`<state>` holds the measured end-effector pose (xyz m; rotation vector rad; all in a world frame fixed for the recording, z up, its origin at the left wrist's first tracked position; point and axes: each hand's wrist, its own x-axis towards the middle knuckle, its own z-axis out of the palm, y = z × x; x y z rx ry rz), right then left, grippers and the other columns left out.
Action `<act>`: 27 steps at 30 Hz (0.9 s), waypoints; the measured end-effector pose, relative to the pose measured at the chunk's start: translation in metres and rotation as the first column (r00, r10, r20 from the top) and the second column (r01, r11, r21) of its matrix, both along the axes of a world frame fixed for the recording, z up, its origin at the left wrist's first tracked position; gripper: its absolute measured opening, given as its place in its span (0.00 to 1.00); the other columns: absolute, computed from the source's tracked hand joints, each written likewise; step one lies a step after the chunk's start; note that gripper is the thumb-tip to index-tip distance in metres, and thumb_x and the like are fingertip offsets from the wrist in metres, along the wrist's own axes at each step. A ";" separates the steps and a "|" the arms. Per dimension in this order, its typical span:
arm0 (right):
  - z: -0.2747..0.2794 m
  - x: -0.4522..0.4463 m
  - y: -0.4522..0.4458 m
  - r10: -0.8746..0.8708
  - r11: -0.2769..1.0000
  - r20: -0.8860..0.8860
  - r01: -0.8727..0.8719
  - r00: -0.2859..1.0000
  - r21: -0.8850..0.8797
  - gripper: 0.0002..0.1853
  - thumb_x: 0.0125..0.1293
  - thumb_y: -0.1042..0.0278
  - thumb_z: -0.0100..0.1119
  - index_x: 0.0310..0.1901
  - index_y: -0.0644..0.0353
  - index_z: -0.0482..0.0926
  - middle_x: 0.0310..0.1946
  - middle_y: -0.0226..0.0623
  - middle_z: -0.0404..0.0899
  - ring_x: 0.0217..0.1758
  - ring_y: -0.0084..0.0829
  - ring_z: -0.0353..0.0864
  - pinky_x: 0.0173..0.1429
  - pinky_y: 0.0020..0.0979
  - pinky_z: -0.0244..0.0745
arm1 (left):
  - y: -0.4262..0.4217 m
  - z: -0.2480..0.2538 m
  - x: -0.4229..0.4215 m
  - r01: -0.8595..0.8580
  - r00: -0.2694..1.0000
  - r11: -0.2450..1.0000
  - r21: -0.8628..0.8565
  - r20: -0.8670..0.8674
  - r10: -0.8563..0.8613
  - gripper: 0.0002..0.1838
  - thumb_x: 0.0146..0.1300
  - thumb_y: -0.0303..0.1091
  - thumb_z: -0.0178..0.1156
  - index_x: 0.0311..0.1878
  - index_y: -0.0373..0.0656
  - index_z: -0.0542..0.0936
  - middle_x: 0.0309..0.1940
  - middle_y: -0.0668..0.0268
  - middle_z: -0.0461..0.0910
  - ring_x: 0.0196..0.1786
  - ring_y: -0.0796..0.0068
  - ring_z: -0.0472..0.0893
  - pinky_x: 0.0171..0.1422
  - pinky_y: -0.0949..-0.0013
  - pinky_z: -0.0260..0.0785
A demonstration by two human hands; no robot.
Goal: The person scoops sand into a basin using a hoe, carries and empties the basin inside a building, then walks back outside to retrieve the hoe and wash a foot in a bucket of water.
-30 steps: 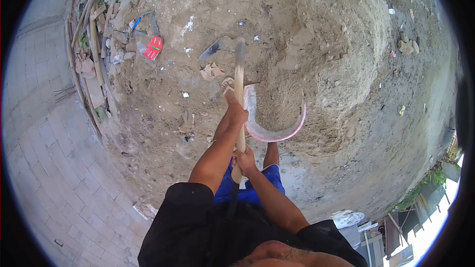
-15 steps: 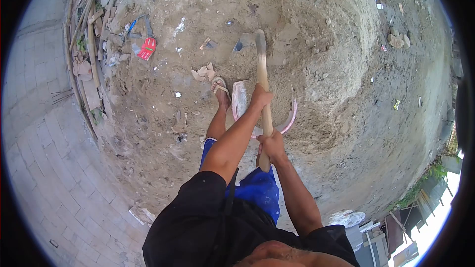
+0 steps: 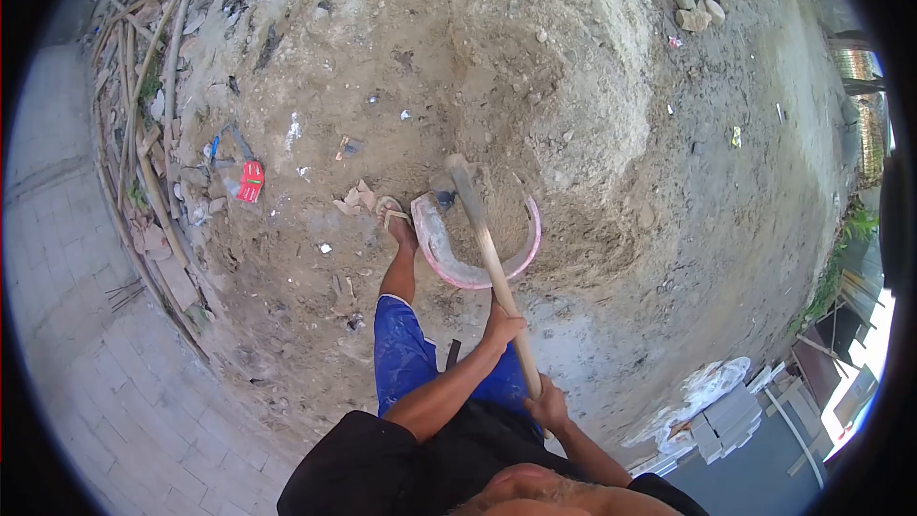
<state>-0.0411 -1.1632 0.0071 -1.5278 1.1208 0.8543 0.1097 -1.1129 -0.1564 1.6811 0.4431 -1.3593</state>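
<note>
Left hand [image 3: 502, 327] and right hand [image 3: 548, 405] grip 1 wooden handle [image 3: 489, 256] — pink-edged rim [image 3: 445, 264] beneath

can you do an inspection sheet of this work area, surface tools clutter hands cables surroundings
surface: uneven bare soil, loose in places
things in use: wooden handle slanting across the pink-rimmed pan; dark tool head partly visible
clutter: red packet, broken tan pieces, small scraps left of the pan
hands: left hand and right hand both grip the handle, left nearer the pan
cables: nothing seen
surroundings: paving and long sticks at left, white sheeting at lower right
</note>
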 end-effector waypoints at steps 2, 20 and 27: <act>0.012 -0.006 0.013 -0.055 0.998 -0.036 0.054 0.998 -0.026 0.31 0.53 0.64 0.63 0.59 0.61 0.67 0.35 0.59 0.81 0.38 0.56 0.82 0.42 0.48 0.77 | -0.001 0.025 0.004 0.033 0.997 0.999 0.013 -0.068 -0.032 0.15 0.42 0.18 0.64 0.34 0.38 0.71 0.24 0.66 0.73 0.28 0.69 0.78 0.35 0.64 0.71; -0.131 0.399 -0.322 -0.985 0.173 0.142 0.648 0.100 0.741 0.07 0.62 0.77 0.51 0.42 0.61 0.69 0.24 0.30 0.71 0.20 0.23 0.70 0.21 0.28 0.70 | -0.284 0.060 0.301 0.452 0.684 0.862 -0.231 0.710 -0.169 0.37 0.67 0.48 0.54 0.70 0.31 0.58 0.67 0.44 0.62 0.65 0.55 0.71 0.66 0.62 0.64; -0.152 0.366 -0.272 -0.999 0.033 0.019 0.711 0.027 0.702 0.06 0.62 0.76 0.53 0.40 0.59 0.69 0.23 0.26 0.66 0.19 0.17 0.65 0.20 0.24 0.67 | -0.039 -0.047 0.209 0.370 0.877 0.929 0.004 0.330 -0.350 0.38 0.68 0.53 0.52 0.66 0.26 0.63 0.65 0.42 0.66 0.67 0.53 0.69 0.69 0.64 0.61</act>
